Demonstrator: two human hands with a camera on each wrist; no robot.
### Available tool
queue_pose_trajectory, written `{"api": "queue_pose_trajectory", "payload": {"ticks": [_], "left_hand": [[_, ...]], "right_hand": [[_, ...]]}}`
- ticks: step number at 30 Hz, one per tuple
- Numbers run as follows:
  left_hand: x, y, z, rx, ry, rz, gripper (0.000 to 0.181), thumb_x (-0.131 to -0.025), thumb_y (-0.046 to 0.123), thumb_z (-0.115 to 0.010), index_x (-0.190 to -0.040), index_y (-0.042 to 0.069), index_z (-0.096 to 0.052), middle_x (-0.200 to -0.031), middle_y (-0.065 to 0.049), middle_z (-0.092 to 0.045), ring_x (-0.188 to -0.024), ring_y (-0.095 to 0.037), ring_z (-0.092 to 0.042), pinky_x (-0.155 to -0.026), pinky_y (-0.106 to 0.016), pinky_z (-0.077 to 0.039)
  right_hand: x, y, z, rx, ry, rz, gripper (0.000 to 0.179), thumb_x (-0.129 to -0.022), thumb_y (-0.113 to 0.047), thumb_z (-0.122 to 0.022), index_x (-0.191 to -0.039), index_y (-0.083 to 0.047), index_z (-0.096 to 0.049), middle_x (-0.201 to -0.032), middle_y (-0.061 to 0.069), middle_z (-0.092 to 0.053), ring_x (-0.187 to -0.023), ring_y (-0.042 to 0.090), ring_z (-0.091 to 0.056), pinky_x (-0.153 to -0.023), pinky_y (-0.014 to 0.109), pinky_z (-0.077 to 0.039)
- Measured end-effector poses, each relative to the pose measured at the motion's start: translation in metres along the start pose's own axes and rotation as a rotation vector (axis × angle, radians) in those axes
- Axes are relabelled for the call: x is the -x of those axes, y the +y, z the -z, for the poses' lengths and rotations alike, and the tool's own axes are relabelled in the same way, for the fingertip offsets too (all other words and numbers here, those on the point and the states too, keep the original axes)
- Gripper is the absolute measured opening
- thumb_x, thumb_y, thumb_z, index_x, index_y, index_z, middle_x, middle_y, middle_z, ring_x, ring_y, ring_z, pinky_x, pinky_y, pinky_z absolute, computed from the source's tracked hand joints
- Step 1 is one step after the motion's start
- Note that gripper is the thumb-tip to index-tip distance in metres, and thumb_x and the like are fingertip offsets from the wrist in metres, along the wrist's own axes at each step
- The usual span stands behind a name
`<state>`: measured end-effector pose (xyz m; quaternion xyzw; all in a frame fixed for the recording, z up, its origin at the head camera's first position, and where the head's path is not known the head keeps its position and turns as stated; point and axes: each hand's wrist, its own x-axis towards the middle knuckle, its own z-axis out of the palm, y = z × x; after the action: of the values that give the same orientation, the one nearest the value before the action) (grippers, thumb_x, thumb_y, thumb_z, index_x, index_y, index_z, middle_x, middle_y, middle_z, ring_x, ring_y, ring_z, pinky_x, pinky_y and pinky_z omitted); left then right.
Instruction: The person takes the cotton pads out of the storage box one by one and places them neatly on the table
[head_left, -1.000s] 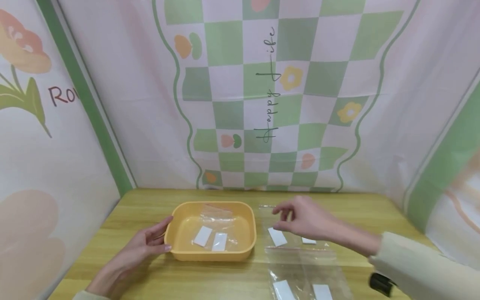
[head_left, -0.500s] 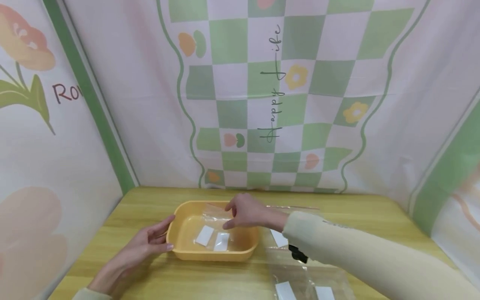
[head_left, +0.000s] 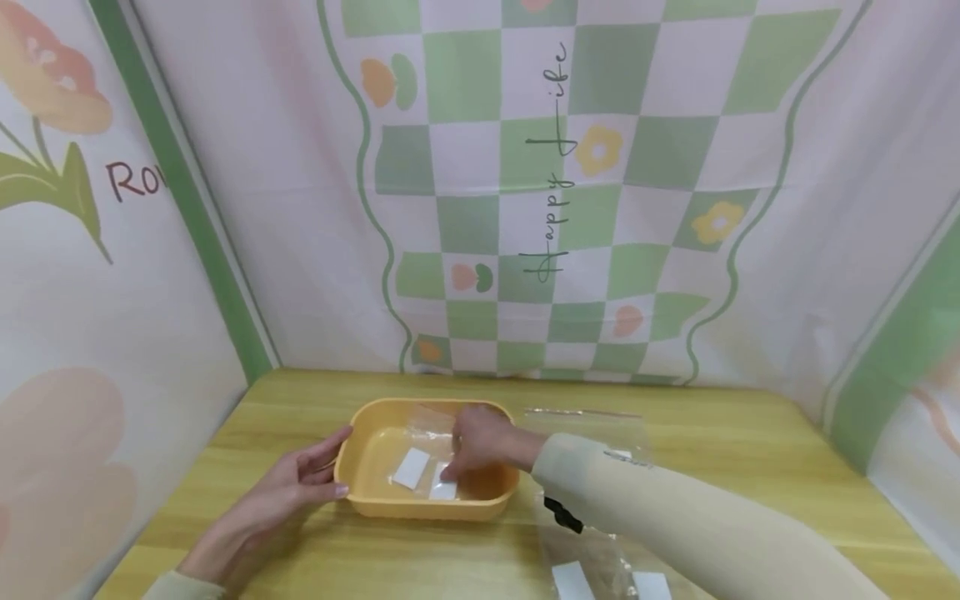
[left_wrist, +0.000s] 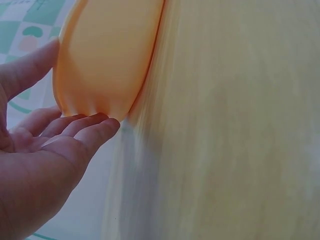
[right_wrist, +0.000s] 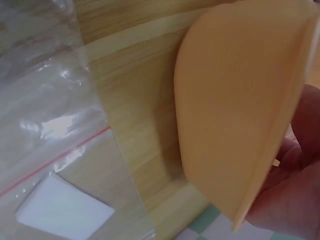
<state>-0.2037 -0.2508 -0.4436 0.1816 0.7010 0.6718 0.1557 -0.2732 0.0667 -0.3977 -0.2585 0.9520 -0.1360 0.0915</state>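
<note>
A yellow plastic basin (head_left: 420, 508) sits on the table. In it lies a clear plastic bag (head_left: 433, 425) with two white rectangular pieces, one (head_left: 411, 468) at the left and one (head_left: 442, 490) partly behind my right thumb. My left hand (head_left: 288, 483) touches the basin's left end; in the left wrist view its fingertips and thumb rest against the orange-looking wall (left_wrist: 110, 55). My right hand (head_left: 486, 437) reaches over the right rim down into the basin, fingers bent near the bag. Its fingertips are mostly hidden, so I cannot tell whether they pinch anything.
Clear zip bags with white pieces lie right of the basin, one behind (head_left: 585, 421) and one in front (head_left: 585, 546), partly under the right sleeve (head_left: 675, 500). A patterned curtain (head_left: 525, 208) hangs at the table's far edge.
My right hand has moved left from above the bags at the right, over the basin, then down into it. My left hand keeps its place at the basin's left end.
</note>
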Motion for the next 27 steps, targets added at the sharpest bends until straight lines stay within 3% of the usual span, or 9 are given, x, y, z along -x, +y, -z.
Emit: {"api": "queue_pose_trajectory", "payload": {"ticks": [7, 10, 14, 17, 23, 27], "left_hand": [[-0.0001, 0.0003, -0.0004, -0.009, -0.009, -0.007, 0.092, -0.094, 0.000, -0.072, -0.164, -0.007, -0.012, -0.168, -0.030, -0.008, -0.147, -0.057, -0.026, -0.110, -0.032, -0.047], [-0.0005, 0.0001, -0.0004, -0.006, -0.010, 0.001, 0.092, -0.095, -0.001, -0.072, -0.164, -0.007, -0.012, -0.168, -0.030, -0.008, -0.147, -0.056, -0.027, -0.110, -0.032, -0.048], [-0.0010, -0.0011, -0.0005, -0.002, -0.004, 0.020, 0.093, -0.094, -0.001, -0.073, -0.164, -0.005, -0.012, -0.169, -0.027, -0.008, -0.148, -0.055, -0.028, -0.110, -0.031, -0.048], [-0.0006, -0.0018, -0.0003, -0.006, -0.007, 0.012, 0.092, -0.094, -0.002, -0.072, -0.164, -0.006, -0.012, -0.169, -0.028, -0.008, -0.147, -0.055, -0.028, -0.109, -0.032, -0.048], [0.0004, -0.0009, -0.0010, 0.000, -0.016, -0.015, 0.090, -0.095, -0.004, -0.070, -0.163, -0.007, -0.011, -0.167, -0.030, -0.008, -0.147, -0.057, -0.027, -0.109, -0.032, -0.048], [0.0001, -0.0007, -0.0009, 0.005, -0.019, -0.017, 0.091, -0.095, -0.004, -0.070, -0.163, -0.008, -0.011, -0.168, -0.030, -0.007, -0.147, -0.057, -0.026, -0.110, -0.032, -0.048]], "right_hand": [[-0.0004, -0.0003, -0.0008, 0.031, -0.002, 0.033, 0.044, -0.073, -0.038, -0.097, -0.059, -0.015, -0.062, -0.059, -0.007, -0.053, -0.059, 0.009, -0.045, -0.055, 0.024, -0.041], [-0.0011, 0.0008, -0.0007, 0.008, 0.003, 0.050, 0.032, -0.072, -0.032, -0.098, -0.070, -0.011, -0.073, -0.067, -0.006, -0.062, -0.064, 0.011, -0.049, -0.060, 0.024, -0.047], [-0.0008, 0.0013, -0.0017, -0.095, 0.021, 0.016, 0.033, -0.072, -0.022, -0.097, -0.098, -0.007, -0.084, -0.096, 0.000, -0.080, -0.090, 0.017, -0.068, -0.082, 0.026, -0.059], [-0.0007, 0.0012, -0.0027, -0.153, 0.045, -0.008, 0.031, -0.076, -0.017, -0.094, -0.103, -0.006, -0.084, -0.107, 0.005, -0.080, -0.105, 0.024, -0.071, -0.090, 0.030, -0.060], [-0.0014, 0.0008, -0.0030, -0.204, 0.076, 0.014, 0.023, -0.085, -0.016, -0.083, -0.105, -0.005, -0.084, -0.100, 0.002, -0.081, -0.091, 0.013, -0.071, -0.083, 0.025, -0.058], [-0.0004, -0.0022, 0.0004, -0.348, 0.043, 0.034, 0.031, -0.089, -0.016, -0.084, -0.115, 0.001, -0.080, -0.093, 0.004, -0.080, -0.075, 0.010, -0.072, -0.071, 0.024, -0.060]]}}
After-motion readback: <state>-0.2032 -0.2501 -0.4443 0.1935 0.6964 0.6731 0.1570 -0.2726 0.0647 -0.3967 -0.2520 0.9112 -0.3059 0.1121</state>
